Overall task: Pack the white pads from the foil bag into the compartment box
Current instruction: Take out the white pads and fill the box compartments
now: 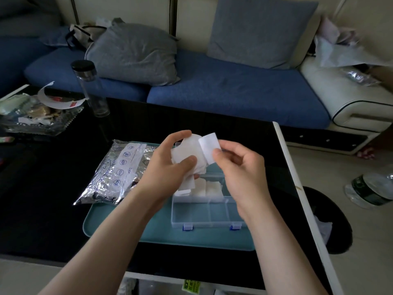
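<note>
- Left hand (170, 165): clasps a loose sheaf of thin white square pads (187, 152) between thumb and fingers, above the box.
- Right hand (240, 173): thumb and forefinger pinch a single white pad (209, 147), which curls away from the sheaf's right edge.
- Clear plastic compartment box with blue latches (204, 211): lies open on a teal rectangular tray (127, 228). Two back cells hold white pads already packed (210, 187); the front cells look empty.
- Crinkled silver foil bag with printed label (119, 173): lies flat on the tray's left part, just beside the box.
- Black glossy bench (53, 188): carries the tray.

Step in hand, as judged: peeling one pad off the sheaf to pack it.

Handling notes:
- Slide the thumb sideways so only one layer lifts.
- Keep the left grip light so the sheaf does not fan out or drop.
- Lay the pad flat, square to the cell walls.
- Fill a cell before starting the next.
</note>
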The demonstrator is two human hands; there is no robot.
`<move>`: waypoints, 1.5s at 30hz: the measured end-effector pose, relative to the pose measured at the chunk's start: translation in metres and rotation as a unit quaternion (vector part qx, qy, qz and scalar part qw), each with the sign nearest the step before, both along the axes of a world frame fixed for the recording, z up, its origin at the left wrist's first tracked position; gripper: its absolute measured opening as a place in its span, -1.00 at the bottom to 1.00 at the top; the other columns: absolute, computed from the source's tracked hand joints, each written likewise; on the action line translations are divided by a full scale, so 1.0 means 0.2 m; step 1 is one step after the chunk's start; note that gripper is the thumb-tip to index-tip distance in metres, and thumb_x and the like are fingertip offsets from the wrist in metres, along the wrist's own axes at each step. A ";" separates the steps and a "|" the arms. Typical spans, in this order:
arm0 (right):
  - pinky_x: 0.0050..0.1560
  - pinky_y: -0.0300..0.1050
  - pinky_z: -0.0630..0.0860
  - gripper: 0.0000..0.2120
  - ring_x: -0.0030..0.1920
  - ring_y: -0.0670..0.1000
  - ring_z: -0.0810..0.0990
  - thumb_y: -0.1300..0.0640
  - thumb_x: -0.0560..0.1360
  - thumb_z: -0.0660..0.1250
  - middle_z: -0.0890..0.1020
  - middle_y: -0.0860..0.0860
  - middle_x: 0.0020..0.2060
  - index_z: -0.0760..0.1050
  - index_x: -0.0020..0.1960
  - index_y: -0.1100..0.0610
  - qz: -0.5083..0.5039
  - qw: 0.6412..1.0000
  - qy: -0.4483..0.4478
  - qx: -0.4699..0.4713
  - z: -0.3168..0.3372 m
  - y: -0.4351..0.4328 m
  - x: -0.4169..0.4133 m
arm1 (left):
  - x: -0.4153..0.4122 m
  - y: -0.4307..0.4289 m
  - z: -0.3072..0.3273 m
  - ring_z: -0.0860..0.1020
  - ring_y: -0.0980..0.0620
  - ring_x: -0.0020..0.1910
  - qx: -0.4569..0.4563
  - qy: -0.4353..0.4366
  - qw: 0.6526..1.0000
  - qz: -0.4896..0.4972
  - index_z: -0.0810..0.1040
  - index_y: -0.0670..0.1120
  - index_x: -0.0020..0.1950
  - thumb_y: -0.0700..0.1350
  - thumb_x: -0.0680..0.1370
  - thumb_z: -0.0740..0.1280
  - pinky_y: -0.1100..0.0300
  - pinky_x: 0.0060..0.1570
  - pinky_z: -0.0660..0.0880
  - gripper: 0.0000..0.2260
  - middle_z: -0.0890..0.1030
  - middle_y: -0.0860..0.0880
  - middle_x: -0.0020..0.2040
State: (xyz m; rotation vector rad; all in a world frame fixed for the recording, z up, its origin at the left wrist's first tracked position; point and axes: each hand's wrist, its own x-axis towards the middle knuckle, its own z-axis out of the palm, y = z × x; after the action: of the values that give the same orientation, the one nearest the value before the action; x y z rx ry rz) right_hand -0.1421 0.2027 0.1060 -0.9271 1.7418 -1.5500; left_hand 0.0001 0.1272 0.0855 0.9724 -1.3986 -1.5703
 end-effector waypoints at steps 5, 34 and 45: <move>-0.21 -0.40 0.58 -0.84 -0.15 -0.17 0.72 0.14 0.62 0.46 0.76 -0.12 -0.20 0.69 0.07 -0.13 0.017 0.998 0.021 0.059 -0.03 0.00 -0.01 | 0.00 -0.01 0.00 0.70 -0.12 -0.03 0.000 -0.004 0.999 -0.038 0.65 0.00 0.25 -0.40 0.60 0.39 -0.25 0.04 0.68 -0.65 0.67 -0.04 0.12; -0.09 -0.13 0.60 -0.82 -0.04 0.07 0.80 0.20 0.56 0.47 0.79 0.11 -0.08 0.68 0.16 0.17 0.072 0.964 -0.222 0.131 0.04 0.00 -0.02 | 0.05 -0.03 0.00 0.58 -0.15 -0.14 -0.156 -0.169 0.962 -0.148 0.55 -0.06 -0.04 -0.36 0.58 0.39 -0.09 -0.03 0.55 -0.81 0.64 -0.11 -0.12; -0.23 -0.16 0.49 -0.89 -0.23 -0.03 0.62 0.23 0.50 0.50 0.68 0.10 -0.27 0.73 -0.20 0.12 0.013 0.981 -0.187 0.042 0.02 -0.02 -0.07 | 0.05 -0.04 -0.02 0.60 -0.22 -0.33 -0.111 -0.187 0.976 -0.007 0.44 0.14 0.19 -0.29 0.65 0.30 -0.09 -0.37 0.57 -0.68 0.63 -0.25 -0.16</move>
State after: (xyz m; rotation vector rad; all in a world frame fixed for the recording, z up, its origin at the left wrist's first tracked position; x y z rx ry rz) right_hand -0.1556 0.1997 0.1105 -0.5704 1.5060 -1.5071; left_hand 0.0109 0.1190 0.0816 1.1606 -1.7978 -1.2479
